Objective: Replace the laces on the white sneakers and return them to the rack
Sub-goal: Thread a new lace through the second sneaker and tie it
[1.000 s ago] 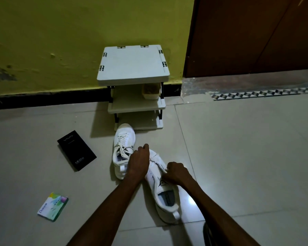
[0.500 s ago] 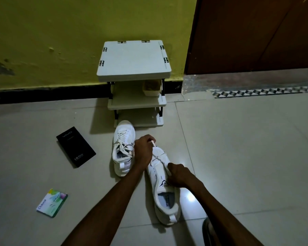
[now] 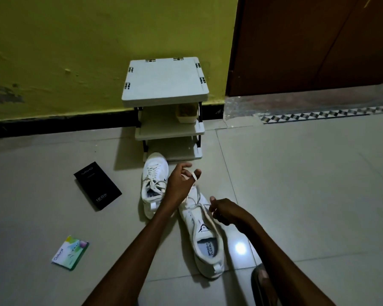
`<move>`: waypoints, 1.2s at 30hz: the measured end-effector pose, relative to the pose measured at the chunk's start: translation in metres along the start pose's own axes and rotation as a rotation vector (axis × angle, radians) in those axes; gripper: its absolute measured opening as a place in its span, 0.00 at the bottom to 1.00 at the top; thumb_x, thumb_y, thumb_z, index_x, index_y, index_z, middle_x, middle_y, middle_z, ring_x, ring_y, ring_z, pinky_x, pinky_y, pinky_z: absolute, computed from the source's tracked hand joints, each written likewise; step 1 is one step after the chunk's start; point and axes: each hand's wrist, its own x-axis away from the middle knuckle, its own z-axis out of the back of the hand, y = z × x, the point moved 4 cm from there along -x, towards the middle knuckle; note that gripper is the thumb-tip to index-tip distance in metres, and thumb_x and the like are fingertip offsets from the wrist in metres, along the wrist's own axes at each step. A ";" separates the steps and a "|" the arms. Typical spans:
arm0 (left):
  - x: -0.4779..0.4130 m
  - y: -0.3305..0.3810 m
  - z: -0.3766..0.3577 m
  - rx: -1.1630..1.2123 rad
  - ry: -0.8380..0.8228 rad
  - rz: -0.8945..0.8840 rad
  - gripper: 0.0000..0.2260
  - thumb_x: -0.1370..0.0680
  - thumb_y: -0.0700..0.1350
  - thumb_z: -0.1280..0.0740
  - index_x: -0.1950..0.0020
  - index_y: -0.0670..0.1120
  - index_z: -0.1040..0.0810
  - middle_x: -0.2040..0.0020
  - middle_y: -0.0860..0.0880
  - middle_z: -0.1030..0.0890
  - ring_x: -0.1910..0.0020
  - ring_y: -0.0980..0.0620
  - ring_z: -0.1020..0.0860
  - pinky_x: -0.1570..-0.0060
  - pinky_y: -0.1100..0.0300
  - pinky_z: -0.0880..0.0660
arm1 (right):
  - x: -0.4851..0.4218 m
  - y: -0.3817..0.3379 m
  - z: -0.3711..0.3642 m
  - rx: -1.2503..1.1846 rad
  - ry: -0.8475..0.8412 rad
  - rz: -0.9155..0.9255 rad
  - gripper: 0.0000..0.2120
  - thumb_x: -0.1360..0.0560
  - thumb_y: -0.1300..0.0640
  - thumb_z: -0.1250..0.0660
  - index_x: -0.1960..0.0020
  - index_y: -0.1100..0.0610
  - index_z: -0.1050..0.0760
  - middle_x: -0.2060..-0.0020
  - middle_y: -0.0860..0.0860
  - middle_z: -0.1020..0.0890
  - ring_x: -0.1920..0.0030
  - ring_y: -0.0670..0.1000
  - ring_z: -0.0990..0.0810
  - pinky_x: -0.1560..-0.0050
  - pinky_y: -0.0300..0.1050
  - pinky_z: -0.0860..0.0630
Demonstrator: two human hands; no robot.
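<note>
Two white sneakers lie on the tiled floor in front of a small white three-shelf rack (image 3: 165, 81). The left sneaker (image 3: 153, 175) is laced and points toward the rack. The right sneaker (image 3: 202, 234) lies nearer to me, heel toward me. My left hand (image 3: 180, 184) is raised over its toe with the white lace (image 3: 196, 191) looped round a finger and pulled up. My right hand (image 3: 227, 212) pinches the other stretch of lace at the sneaker's right side.
A black phone box (image 3: 97, 186) and a small green-and-white packet (image 3: 70, 252) lie on the floor to the left. A small tub (image 3: 186, 112) sits on the rack's middle shelf. A yellow wall and a brown door (image 3: 314, 45) stand behind.
My left hand has lifted off the sneaker's front and drawn the lace upward around a finger. My right hand has shifted slightly right along the sneaker's side, holding lace.
</note>
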 end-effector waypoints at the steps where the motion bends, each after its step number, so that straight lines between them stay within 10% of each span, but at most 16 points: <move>1: 0.001 -0.009 -0.002 -0.068 -0.058 0.021 0.24 0.32 0.65 0.29 0.44 0.51 0.22 0.50 0.49 0.20 0.52 0.53 0.20 0.50 0.61 0.24 | 0.000 -0.002 0.003 -0.008 0.040 -0.005 0.17 0.19 0.49 0.39 0.60 0.59 0.24 0.70 0.53 0.26 0.76 0.46 0.36 0.74 0.38 0.42; 4: 0.012 -0.023 -0.010 -0.263 -0.271 0.098 0.31 0.32 0.72 0.38 0.43 0.49 0.19 0.44 0.46 0.19 0.47 0.50 0.20 0.43 0.53 0.23 | 0.003 -0.006 0.008 0.056 0.115 -0.003 0.11 0.25 0.58 0.35 0.66 0.59 0.25 0.72 0.53 0.26 0.77 0.47 0.35 0.75 0.38 0.41; 7: 0.025 -0.024 -0.019 -0.465 -0.440 0.014 0.18 0.22 0.53 0.33 0.40 0.41 0.21 0.50 0.41 0.17 0.51 0.44 0.19 0.55 0.61 0.29 | 0.005 -0.010 0.009 0.069 0.131 -0.009 0.07 0.27 0.61 0.35 0.62 0.61 0.21 0.70 0.54 0.24 0.77 0.46 0.32 0.76 0.37 0.39; 15: 0.034 -0.032 -0.032 -0.594 -0.335 -0.101 0.18 0.31 0.42 0.27 0.42 0.40 0.21 0.44 0.41 0.23 0.42 0.43 0.25 0.53 0.63 0.35 | 0.016 -0.047 0.023 0.140 0.222 0.077 0.10 0.28 0.64 0.38 0.61 0.60 0.19 0.71 0.50 0.23 0.74 0.45 0.30 0.75 0.35 0.37; 28: 0.030 -0.046 -0.039 -0.658 -0.321 -0.111 0.22 0.28 0.50 0.26 0.38 0.41 0.24 0.37 0.42 0.27 0.39 0.42 0.26 0.40 0.58 0.31 | 0.131 -0.204 0.050 -0.506 0.049 0.701 0.13 0.20 0.64 0.46 0.57 0.57 0.26 0.64 0.51 0.28 0.62 0.47 0.30 0.58 0.42 0.33; 36: 0.038 -0.059 -0.052 -0.660 -0.262 -0.483 0.19 0.36 0.53 0.35 0.61 0.36 0.21 0.61 0.40 0.19 0.58 0.44 0.22 0.67 0.61 0.23 | 0.166 -0.230 0.045 -0.622 -0.128 0.852 0.14 0.20 0.66 0.48 0.60 0.58 0.29 0.68 0.48 0.28 0.68 0.42 0.28 0.60 0.40 0.33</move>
